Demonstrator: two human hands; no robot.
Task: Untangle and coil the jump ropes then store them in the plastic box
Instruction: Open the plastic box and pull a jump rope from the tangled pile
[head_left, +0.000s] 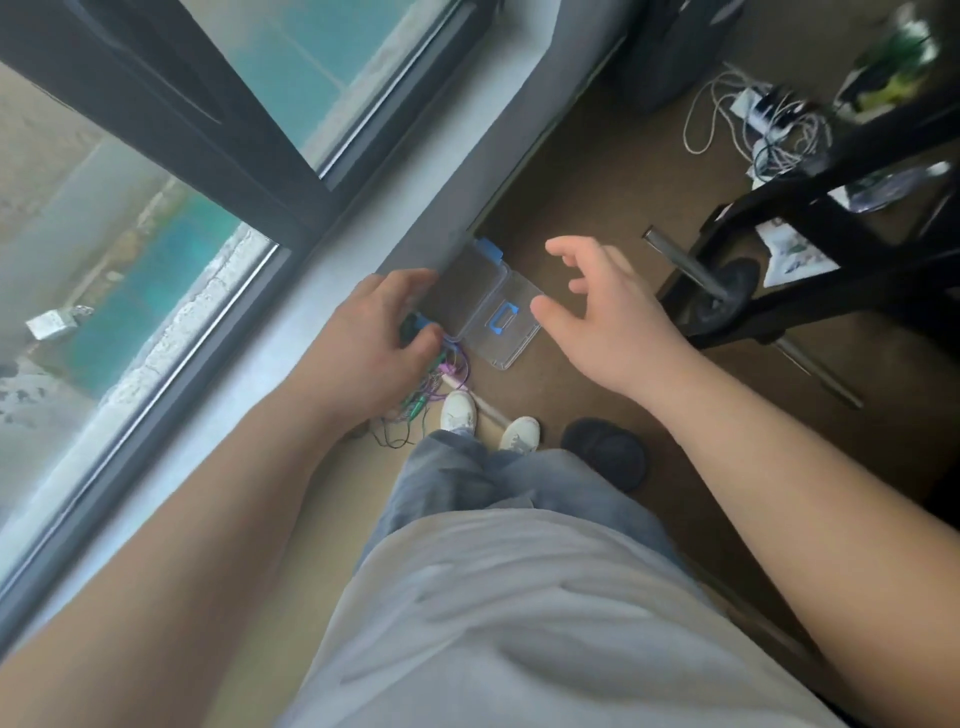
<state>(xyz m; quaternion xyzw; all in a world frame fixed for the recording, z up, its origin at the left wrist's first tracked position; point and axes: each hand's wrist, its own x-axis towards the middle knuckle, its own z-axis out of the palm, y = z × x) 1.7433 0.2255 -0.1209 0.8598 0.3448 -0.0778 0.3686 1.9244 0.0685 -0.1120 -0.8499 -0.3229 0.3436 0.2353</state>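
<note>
Here we look down past our grey shirt and jeans to the brown floor, where the clear plastic box (485, 291) lies open beside the wall under the window, its lid (506, 325) with a blue handle folded out flat toward us. The jump ropes (436, 387) sit in a tangled heap of purple and green cord on the floor, just beside the box and just ahead of our white shoes (460, 410). Our left hand (376, 332) hangs above that heap with fingers curled downward; we cannot tell whether it grips anything. Our right hand (605, 312) hovers over the lid, fingers spread and empty. A black chair base (727, 291) stands to the right.
</note>
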